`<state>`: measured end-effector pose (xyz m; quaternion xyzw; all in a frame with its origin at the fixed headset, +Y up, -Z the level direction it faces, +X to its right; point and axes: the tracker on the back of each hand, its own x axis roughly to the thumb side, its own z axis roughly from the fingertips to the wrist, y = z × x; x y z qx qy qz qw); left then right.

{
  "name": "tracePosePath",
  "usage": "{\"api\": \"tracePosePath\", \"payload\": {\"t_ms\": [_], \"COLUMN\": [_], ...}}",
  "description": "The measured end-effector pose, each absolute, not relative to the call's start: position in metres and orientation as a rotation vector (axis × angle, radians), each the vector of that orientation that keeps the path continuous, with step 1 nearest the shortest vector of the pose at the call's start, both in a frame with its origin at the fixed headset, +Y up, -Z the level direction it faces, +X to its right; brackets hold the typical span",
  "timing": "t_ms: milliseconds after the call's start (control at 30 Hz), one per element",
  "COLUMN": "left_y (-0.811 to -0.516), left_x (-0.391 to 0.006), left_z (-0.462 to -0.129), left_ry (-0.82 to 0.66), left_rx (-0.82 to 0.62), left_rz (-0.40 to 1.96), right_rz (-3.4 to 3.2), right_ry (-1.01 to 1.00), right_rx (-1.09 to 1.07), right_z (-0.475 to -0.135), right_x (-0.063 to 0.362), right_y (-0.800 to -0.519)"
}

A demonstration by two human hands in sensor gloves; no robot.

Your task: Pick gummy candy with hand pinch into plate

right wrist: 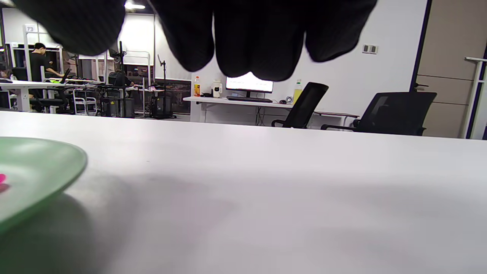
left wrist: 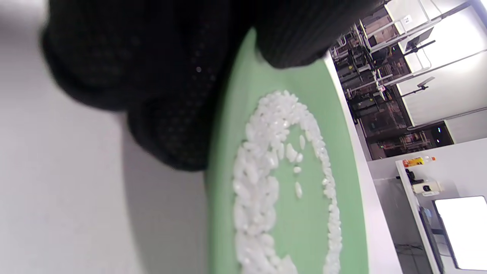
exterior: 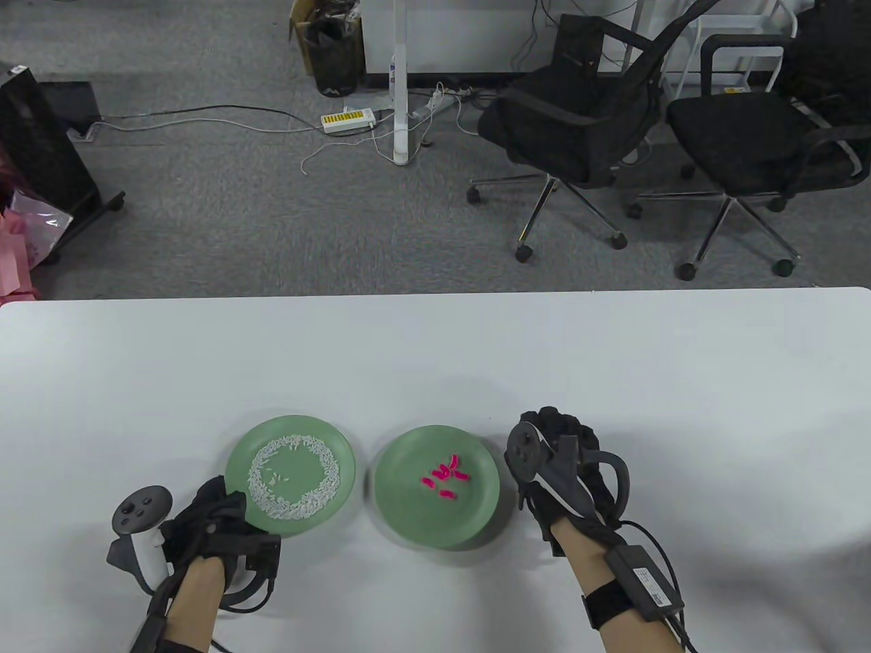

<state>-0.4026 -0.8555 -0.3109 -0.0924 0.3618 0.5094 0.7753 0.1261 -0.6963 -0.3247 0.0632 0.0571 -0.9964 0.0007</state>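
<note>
Nearest us, the left hand (exterior: 214, 527) grips the near-left rim of the left green plate (exterior: 340, 452), thumb over the edge, fingers beneath; a ring of white rice (exterior: 294, 478) lies on that plate. Beside it we see the right green plate (exterior: 408, 520) holding the pink gummy candies (exterior: 446, 476) near its middle. Just right of this plate our right hand (exterior: 565, 462) hovers above the table (exterior: 435, 354), fingers curled; whether they pinch anything we cannot tell
</note>
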Motion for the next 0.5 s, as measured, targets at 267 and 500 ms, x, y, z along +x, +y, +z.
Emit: {"api": "tracePosePath", "payload": {"t_ms": [267, 500], "left_y": [-0.843, -0.823], "left_x": [-0.397, -0.384], "left_z": [-0.314, -0.318], "left_ry": [0.77, 0.676], "left_rx": [-0.13, -0.084], "left_rz": [0.812, 0.478], "right_rz": [-3.221, -3.281], "right_ry": [0.189, 0.219], "right_rx": [0.224, 0.158], "right_z": [-0.316, -0.311], "right_x": [0.154, 0.159], "right_y": [-0.708, -0.721]}}
